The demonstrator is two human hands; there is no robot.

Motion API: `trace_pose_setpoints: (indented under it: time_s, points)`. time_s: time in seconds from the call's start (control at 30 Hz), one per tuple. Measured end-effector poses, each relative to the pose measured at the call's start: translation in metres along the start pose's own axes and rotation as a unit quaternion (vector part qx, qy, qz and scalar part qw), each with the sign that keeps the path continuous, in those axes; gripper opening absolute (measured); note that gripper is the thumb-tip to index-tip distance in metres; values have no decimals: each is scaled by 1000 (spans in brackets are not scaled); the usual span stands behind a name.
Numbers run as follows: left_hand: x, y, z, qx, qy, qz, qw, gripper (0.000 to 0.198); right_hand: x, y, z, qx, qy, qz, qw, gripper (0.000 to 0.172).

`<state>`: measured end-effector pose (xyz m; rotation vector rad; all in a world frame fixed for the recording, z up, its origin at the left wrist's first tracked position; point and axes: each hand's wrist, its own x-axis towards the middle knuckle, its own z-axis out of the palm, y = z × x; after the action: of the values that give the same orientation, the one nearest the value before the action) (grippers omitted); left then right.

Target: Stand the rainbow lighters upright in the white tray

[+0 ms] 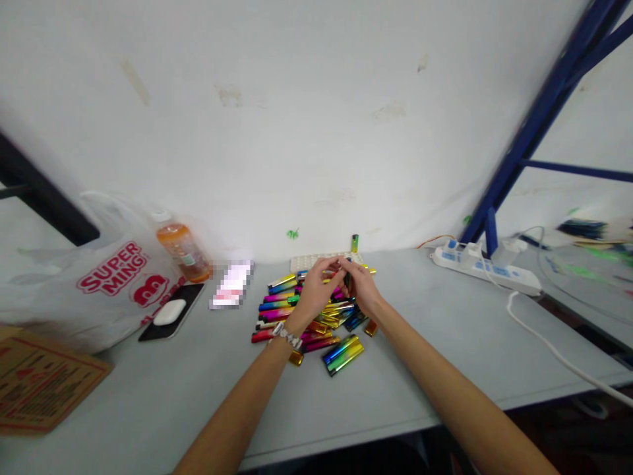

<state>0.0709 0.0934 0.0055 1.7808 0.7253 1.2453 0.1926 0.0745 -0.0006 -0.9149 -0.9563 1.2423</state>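
Observation:
Above a pile of shiny, many-coloured lighters (277, 305), my left hand (318, 285) and my right hand (364, 285) meet at the fingertips. Both are closed. A dark-ended lighter (348, 282) shows partly under the fingers of my right hand. What the left fingertips pinch is hidden. Two lighters, one blue and gold and one green and yellow (345, 356), lie side by side in front of the pile. Behind my hands is a pale, bumpy tray (302, 262), with one green-yellow lighter (355, 243) upright by the wall.
On the left are a white plastic bag (109, 284), an orange drink bottle (184, 254), a cardboard box (49, 382), a dark phone (185, 300) bearing a white earbud case (169, 312), and a lit, pixelated screen (232, 285). A power strip (484, 269) with a white cable lies right, beside a blue frame.

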Motion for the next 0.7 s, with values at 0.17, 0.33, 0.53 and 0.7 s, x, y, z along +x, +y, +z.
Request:
trace_pose_setpoints:
  time_s: [0.17,0.33,0.53,0.7]
  points:
    - [-24,1,-6,91,20,31,995,16,-11,10,4,-83,16,-86,993,39]
    - [-29,8,-8,124,-1,57,991,14,-16,22,2,-205,66,-176,960,37]
    - [-33,8,0,117,-18,70,990,27,-18,22,2,-195,112,-197,954,31]
    - [-35,6,2,114,-19,72,991,30,-20,21,3,-178,126,-180,959,31]
